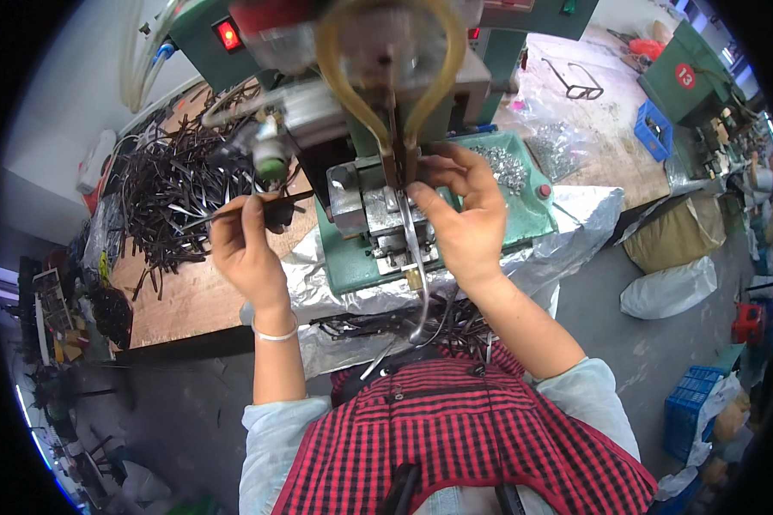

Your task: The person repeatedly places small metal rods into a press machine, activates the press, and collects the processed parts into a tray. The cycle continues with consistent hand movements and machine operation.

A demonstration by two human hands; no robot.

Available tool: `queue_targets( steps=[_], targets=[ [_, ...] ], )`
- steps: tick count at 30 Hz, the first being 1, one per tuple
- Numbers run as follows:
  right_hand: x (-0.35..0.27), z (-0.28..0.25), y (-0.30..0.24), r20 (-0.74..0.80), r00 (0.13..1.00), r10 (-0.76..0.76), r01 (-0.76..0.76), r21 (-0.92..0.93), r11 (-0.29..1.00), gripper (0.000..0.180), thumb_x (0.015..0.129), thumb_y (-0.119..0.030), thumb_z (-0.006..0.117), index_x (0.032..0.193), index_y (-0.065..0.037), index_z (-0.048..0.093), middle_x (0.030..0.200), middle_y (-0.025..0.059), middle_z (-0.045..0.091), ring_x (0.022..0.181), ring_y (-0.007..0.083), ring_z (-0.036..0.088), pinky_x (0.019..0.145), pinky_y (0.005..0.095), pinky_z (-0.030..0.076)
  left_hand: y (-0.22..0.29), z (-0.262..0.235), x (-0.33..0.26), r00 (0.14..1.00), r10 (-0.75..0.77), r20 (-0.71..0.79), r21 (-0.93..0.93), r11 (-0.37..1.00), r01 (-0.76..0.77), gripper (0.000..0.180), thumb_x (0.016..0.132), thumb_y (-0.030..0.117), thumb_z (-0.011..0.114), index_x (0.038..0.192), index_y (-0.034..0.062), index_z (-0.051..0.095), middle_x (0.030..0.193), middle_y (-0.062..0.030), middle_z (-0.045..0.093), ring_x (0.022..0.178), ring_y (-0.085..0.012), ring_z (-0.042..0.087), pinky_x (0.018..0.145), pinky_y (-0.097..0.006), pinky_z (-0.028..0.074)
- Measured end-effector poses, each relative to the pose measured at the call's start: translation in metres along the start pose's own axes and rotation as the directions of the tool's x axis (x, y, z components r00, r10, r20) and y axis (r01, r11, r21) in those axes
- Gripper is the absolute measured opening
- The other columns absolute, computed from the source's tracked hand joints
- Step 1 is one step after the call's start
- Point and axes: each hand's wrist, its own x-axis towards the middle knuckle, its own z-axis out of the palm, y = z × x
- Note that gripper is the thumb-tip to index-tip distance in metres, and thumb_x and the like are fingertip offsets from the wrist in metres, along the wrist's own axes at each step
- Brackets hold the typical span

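My left hand (251, 253) is closed in a pinch on a thin dark strip, shaped like an eyeglass temple (290, 200), held out level beside the machine. My right hand (465, 210) is at the metal fixture (347, 206), thumb and fingers curled in close under two copper-coloured electrode arms (410, 159). What its fingertips grip there is hidden. From the fixture a long, shiny curved piece (417, 249) runs down toward me, its bent end hanging past the bench edge.
A heap of dark strips (176, 176) covers the bench at left; more lie in front of me. Small metal parts (502, 167) sit in the green tray (537, 219) at right. Beyond are eyeglasses (582, 90) and a blue bin (653, 130). Thick yellowish tubing (455, 51) loops overhead.
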Motion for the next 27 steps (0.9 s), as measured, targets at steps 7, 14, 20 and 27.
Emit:
queue_targets(
  steps=[7,14,20,27],
  targets=[
    [-0.025,-0.002,-0.058,0.248,0.965,0.079,-0.093,0.044,0.995,0.070,0.088,0.003,0.067,0.151,0.007,0.038,0.148,0.0188,0.051,0.134,0.0238,0.051,0.113,0.0394,0.040,0.047,0.021,-0.033,0.687,0.571,0.450,0.088,0.737,-0.670,0.021,0.081,0.002,0.083,0.099,0.0038,0.072,0.100,-0.0161,0.074,0.083,-0.0272,0.074,0.070,-0.035,0.058],
    [0.039,-0.078,-0.022,0.028,0.991,0.131,-0.118,-0.279,0.953,0.052,0.092,0.003,0.066,0.142,-0.003,0.055,0.133,0.0151,0.065,0.125,0.0244,0.062,0.107,0.0362,0.048,0.026,0.057,-0.041,0.406,0.687,0.603,0.055,0.472,-0.880,0.028,0.076,0.009,0.088,0.098,0.0074,0.071,0.096,-0.0102,0.074,0.058,-0.0151,0.062,0.047,-0.027,0.043],
    [0.013,-0.152,0.041,-0.047,0.998,-0.038,-0.002,-0.652,0.758,0.030,0.094,-0.004,0.062,0.123,-0.002,0.067,0.122,0.0134,0.072,0.119,0.0255,0.066,0.104,0.0358,0.048,0.009,0.061,-0.041,0.389,0.728,0.564,0.026,0.455,-0.890,0.033,0.076,0.009,0.088,0.102,0.0086,0.069,0.100,-0.0082,0.073,0.056,-0.0133,0.060,0.046,-0.026,0.043],
    [-0.001,-0.120,0.041,0.060,0.989,-0.135,0.095,-0.957,0.274,0.011,0.081,-0.013,0.078,0.087,-0.007,0.071,0.090,0.0116,0.064,0.097,0.0355,0.062,0.089,0.0462,0.050,0.020,0.051,-0.056,0.551,0.599,0.580,0.093,0.624,-0.776,0.029,0.076,0.008,0.087,0.103,0.0057,0.074,0.108,-0.0137,0.076,0.072,-0.0206,0.072,0.056,-0.029,0.053]
  ],
)
